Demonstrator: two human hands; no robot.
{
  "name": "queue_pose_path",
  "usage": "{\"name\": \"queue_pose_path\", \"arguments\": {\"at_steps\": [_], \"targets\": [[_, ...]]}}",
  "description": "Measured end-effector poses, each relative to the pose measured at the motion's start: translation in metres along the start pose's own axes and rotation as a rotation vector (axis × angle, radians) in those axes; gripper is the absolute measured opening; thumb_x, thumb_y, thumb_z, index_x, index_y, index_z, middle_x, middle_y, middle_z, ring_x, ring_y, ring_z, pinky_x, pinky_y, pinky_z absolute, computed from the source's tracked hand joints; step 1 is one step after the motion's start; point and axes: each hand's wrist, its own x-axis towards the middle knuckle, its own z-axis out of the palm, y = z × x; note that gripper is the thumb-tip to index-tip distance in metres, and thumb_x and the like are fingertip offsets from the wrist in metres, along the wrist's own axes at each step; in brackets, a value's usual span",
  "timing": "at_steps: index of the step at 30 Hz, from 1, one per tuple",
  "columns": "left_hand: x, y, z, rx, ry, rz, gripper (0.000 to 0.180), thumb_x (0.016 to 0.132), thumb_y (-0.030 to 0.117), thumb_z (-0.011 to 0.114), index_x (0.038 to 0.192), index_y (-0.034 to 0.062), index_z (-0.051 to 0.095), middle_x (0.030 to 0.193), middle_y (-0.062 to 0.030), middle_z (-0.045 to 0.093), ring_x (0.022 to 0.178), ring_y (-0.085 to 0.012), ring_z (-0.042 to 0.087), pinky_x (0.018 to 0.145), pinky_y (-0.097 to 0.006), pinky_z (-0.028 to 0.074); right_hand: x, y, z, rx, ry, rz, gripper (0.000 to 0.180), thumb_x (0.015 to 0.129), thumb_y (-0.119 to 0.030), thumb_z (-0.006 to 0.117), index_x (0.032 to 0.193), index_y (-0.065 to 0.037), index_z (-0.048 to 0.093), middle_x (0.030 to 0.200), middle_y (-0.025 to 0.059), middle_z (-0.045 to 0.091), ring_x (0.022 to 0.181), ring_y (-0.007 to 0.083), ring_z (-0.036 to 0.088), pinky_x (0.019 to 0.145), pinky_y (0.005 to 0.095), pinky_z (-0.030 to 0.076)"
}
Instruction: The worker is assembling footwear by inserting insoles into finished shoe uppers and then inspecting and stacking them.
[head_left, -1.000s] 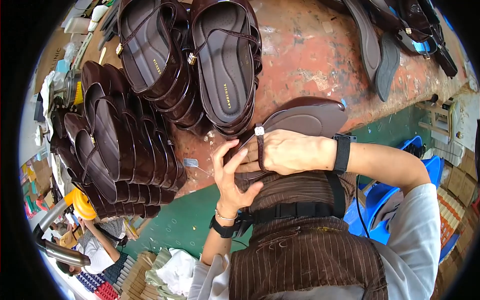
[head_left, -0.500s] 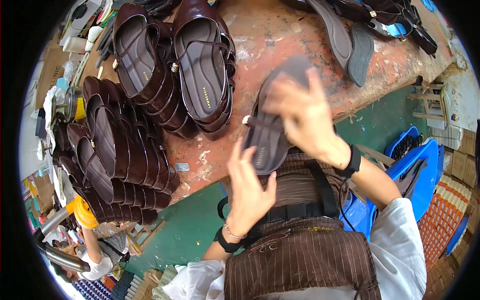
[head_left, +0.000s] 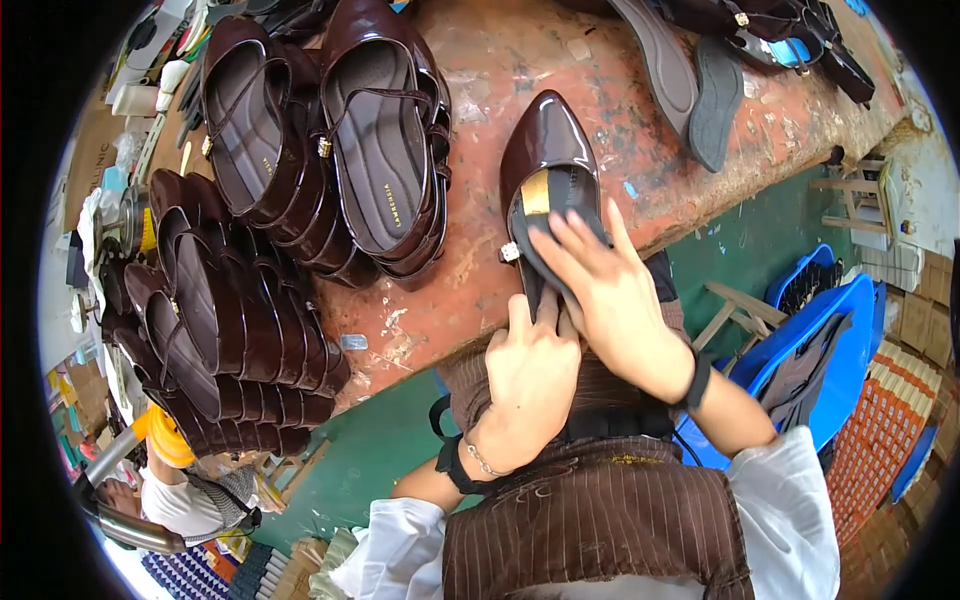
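Note:
A glossy dark brown pointed flat shoe (head_left: 548, 135) lies near the table's front edge, toe away from me. A dark grey insole (head_left: 529, 238) is partly inside its opening, with a yellowish patch (head_left: 536, 195) showing toward the toe. My right hand (head_left: 625, 310) lies over the insole with its fingers bent across it; the thumb is hidden. At the heel end, my left hand (head_left: 528, 375) has its fingertips on the shoe, some inside the opening. A white ornament (head_left: 511, 251) sits on the shoe's left side.
Stacks of similar brown shoes (head_left: 385, 190) fill the table's left side. Loose insoles (head_left: 715, 105) and more shoes lie at the far right. A blue bin (head_left: 835, 350) holding dark pieces stands right of the table. Another person (head_left: 195, 505) is at the lower left.
My right hand has moved down toward me, uncovering the shoe's toe and the yellowish patch. My left hand has shifted slightly right, and its fingers have gone to the shoe's heel.

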Motion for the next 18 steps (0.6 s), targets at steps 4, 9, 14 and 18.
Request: {"name": "queue_pose_path", "arguments": {"at_steps": [4, 9, 14, 18], "targets": [[0.001, -0.003, 0.002, 0.028, 0.110, -0.023, 0.056, 0.074, 0.025, 0.080, 0.125, 0.0052, 0.065, 0.139, -0.0095, 0.057, 0.105, -0.0290, 0.055, 0.071, -0.034, 0.059, 0.058, 0.030, 0.021, -0.019, -0.233, 0.113, 0.043, 0.076, 0.006, 0.054, 0.118, 0.001, 0.059, 0.103, 0.0170, 0.061, 0.105, 0.0355, 0.059, 0.117, 0.0548, 0.029], [0.003, -0.006, 0.002, -0.035, 0.088, -0.017, 0.058, 0.074, 0.022, 0.080, 0.126, 0.0041, 0.063, 0.140, -0.0102, 0.056, 0.103, -0.0289, 0.055, 0.069, -0.035, 0.059, 0.016, 0.016, 0.026, -0.150, 0.010, -0.012, 0.050, 0.081, -0.006, 0.056, 0.127, 0.013, 0.053, 0.124, 0.0297, 0.060, 0.121, 0.0414, 0.058, 0.119, 0.0535, 0.026], [0.004, -0.011, -0.003, -0.078, 0.134, -0.027, 0.044, 0.077, 0.022, 0.077, 0.116, 0.0033, 0.068, 0.133, -0.0096, 0.060, 0.101, -0.0285, 0.055, 0.067, -0.034, 0.058, 0.072, 0.016, 0.021, -0.069, -0.379, 0.198, 0.044, 0.084, -0.007, 0.053, 0.123, 0.012, 0.057, 0.121, 0.0278, 0.062, 0.118, 0.0394, 0.060, 0.120, 0.0532, 0.026], [0.004, -0.010, -0.001, -0.120, 0.079, 0.017, 0.039, 0.078, 0.022, 0.076, 0.110, 0.0013, 0.068, 0.124, -0.0107, 0.063, 0.100, -0.0297, 0.055, 0.069, -0.037, 0.057, 0.020, 0.003, 0.029, -0.183, -0.031, -0.039, 0.046, 0.087, -0.013, 0.051, 0.127, 0.010, 0.056, 0.133, 0.0252, 0.058, 0.128, 0.0334, 0.054, 0.120, 0.0481, 0.027]]}}
